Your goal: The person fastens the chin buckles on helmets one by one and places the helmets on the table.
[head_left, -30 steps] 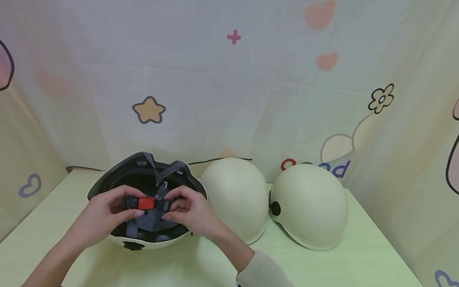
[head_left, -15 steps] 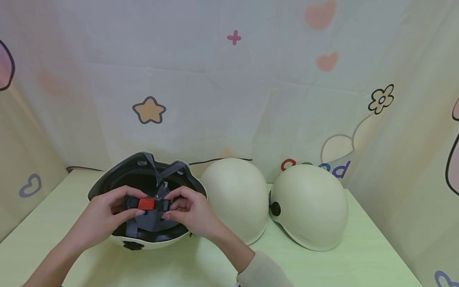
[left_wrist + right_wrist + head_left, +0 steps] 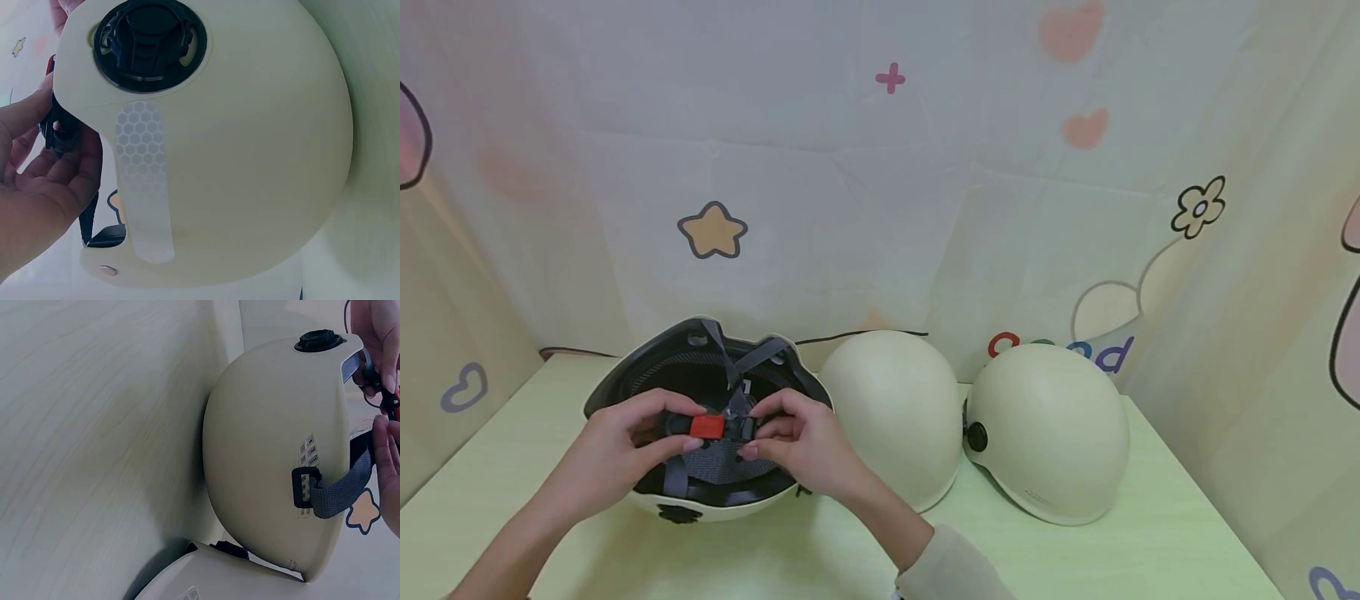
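Note:
A cream helmet lies on its back on the left of the table, its black padded inside facing me in the head view. Over its opening, my left hand pinches the chin-strap buckle, red with black ends, between thumb and fingers. From the other side my right hand pinches the black end piece of the same buckle and strap. Both halves sit in line and look joined or nearly so. Grey straps cross the helmet's opening. The left wrist view shows a black round knob on the shell.
Two more cream helmets stand to the right, a middle one close beside the first and a right one with a black side knob. The pale green table ends at a printed cloth behind and at both sides.

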A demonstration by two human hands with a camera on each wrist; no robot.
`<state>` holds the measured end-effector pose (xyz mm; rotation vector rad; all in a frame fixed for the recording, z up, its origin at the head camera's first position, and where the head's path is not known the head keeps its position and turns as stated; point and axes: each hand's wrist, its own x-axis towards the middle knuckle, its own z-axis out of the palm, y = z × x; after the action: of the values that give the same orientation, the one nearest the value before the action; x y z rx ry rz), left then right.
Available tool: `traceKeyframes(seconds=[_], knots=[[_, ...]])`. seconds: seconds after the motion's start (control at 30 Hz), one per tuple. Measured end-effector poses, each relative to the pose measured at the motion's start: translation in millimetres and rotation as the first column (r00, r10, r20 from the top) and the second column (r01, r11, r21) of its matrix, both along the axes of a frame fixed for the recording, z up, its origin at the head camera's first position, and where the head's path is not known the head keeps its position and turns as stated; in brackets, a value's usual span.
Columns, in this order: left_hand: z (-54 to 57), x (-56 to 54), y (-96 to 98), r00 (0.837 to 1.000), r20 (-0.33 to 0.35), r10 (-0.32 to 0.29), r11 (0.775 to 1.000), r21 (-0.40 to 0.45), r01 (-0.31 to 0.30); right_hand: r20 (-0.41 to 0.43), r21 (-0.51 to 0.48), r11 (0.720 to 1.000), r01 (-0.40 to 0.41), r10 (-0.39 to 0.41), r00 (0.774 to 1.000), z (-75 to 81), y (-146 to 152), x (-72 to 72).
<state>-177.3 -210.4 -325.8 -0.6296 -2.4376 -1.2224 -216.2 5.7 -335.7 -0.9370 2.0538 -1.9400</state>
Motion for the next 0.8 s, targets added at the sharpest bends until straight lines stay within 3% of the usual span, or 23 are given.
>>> traceKeyframes(seconds=[0.23,0.5,0.8], knots=[[1.3,0.6,0.0,0.998,0.045,0.034,0.999,-0.009,-0.033,-0.043,0.002,1.0,-0.023,0.023,0.999,-0.2,1.5,-0.6],[1.5,1.2,0.6,0.996,0.061,0.067,0.998,0.004,-0.068,-0.027,0.024,1.0,-0.012,0.012,1.0,2.3,1.2,0.6],[-0.7,1.0,-1.0,0.999,0.048,0.022,0.999,0.025,-0.023,-0.031,0.022,0.999,-0.029,0.03,0.999,0.2,0.5,0.0]])
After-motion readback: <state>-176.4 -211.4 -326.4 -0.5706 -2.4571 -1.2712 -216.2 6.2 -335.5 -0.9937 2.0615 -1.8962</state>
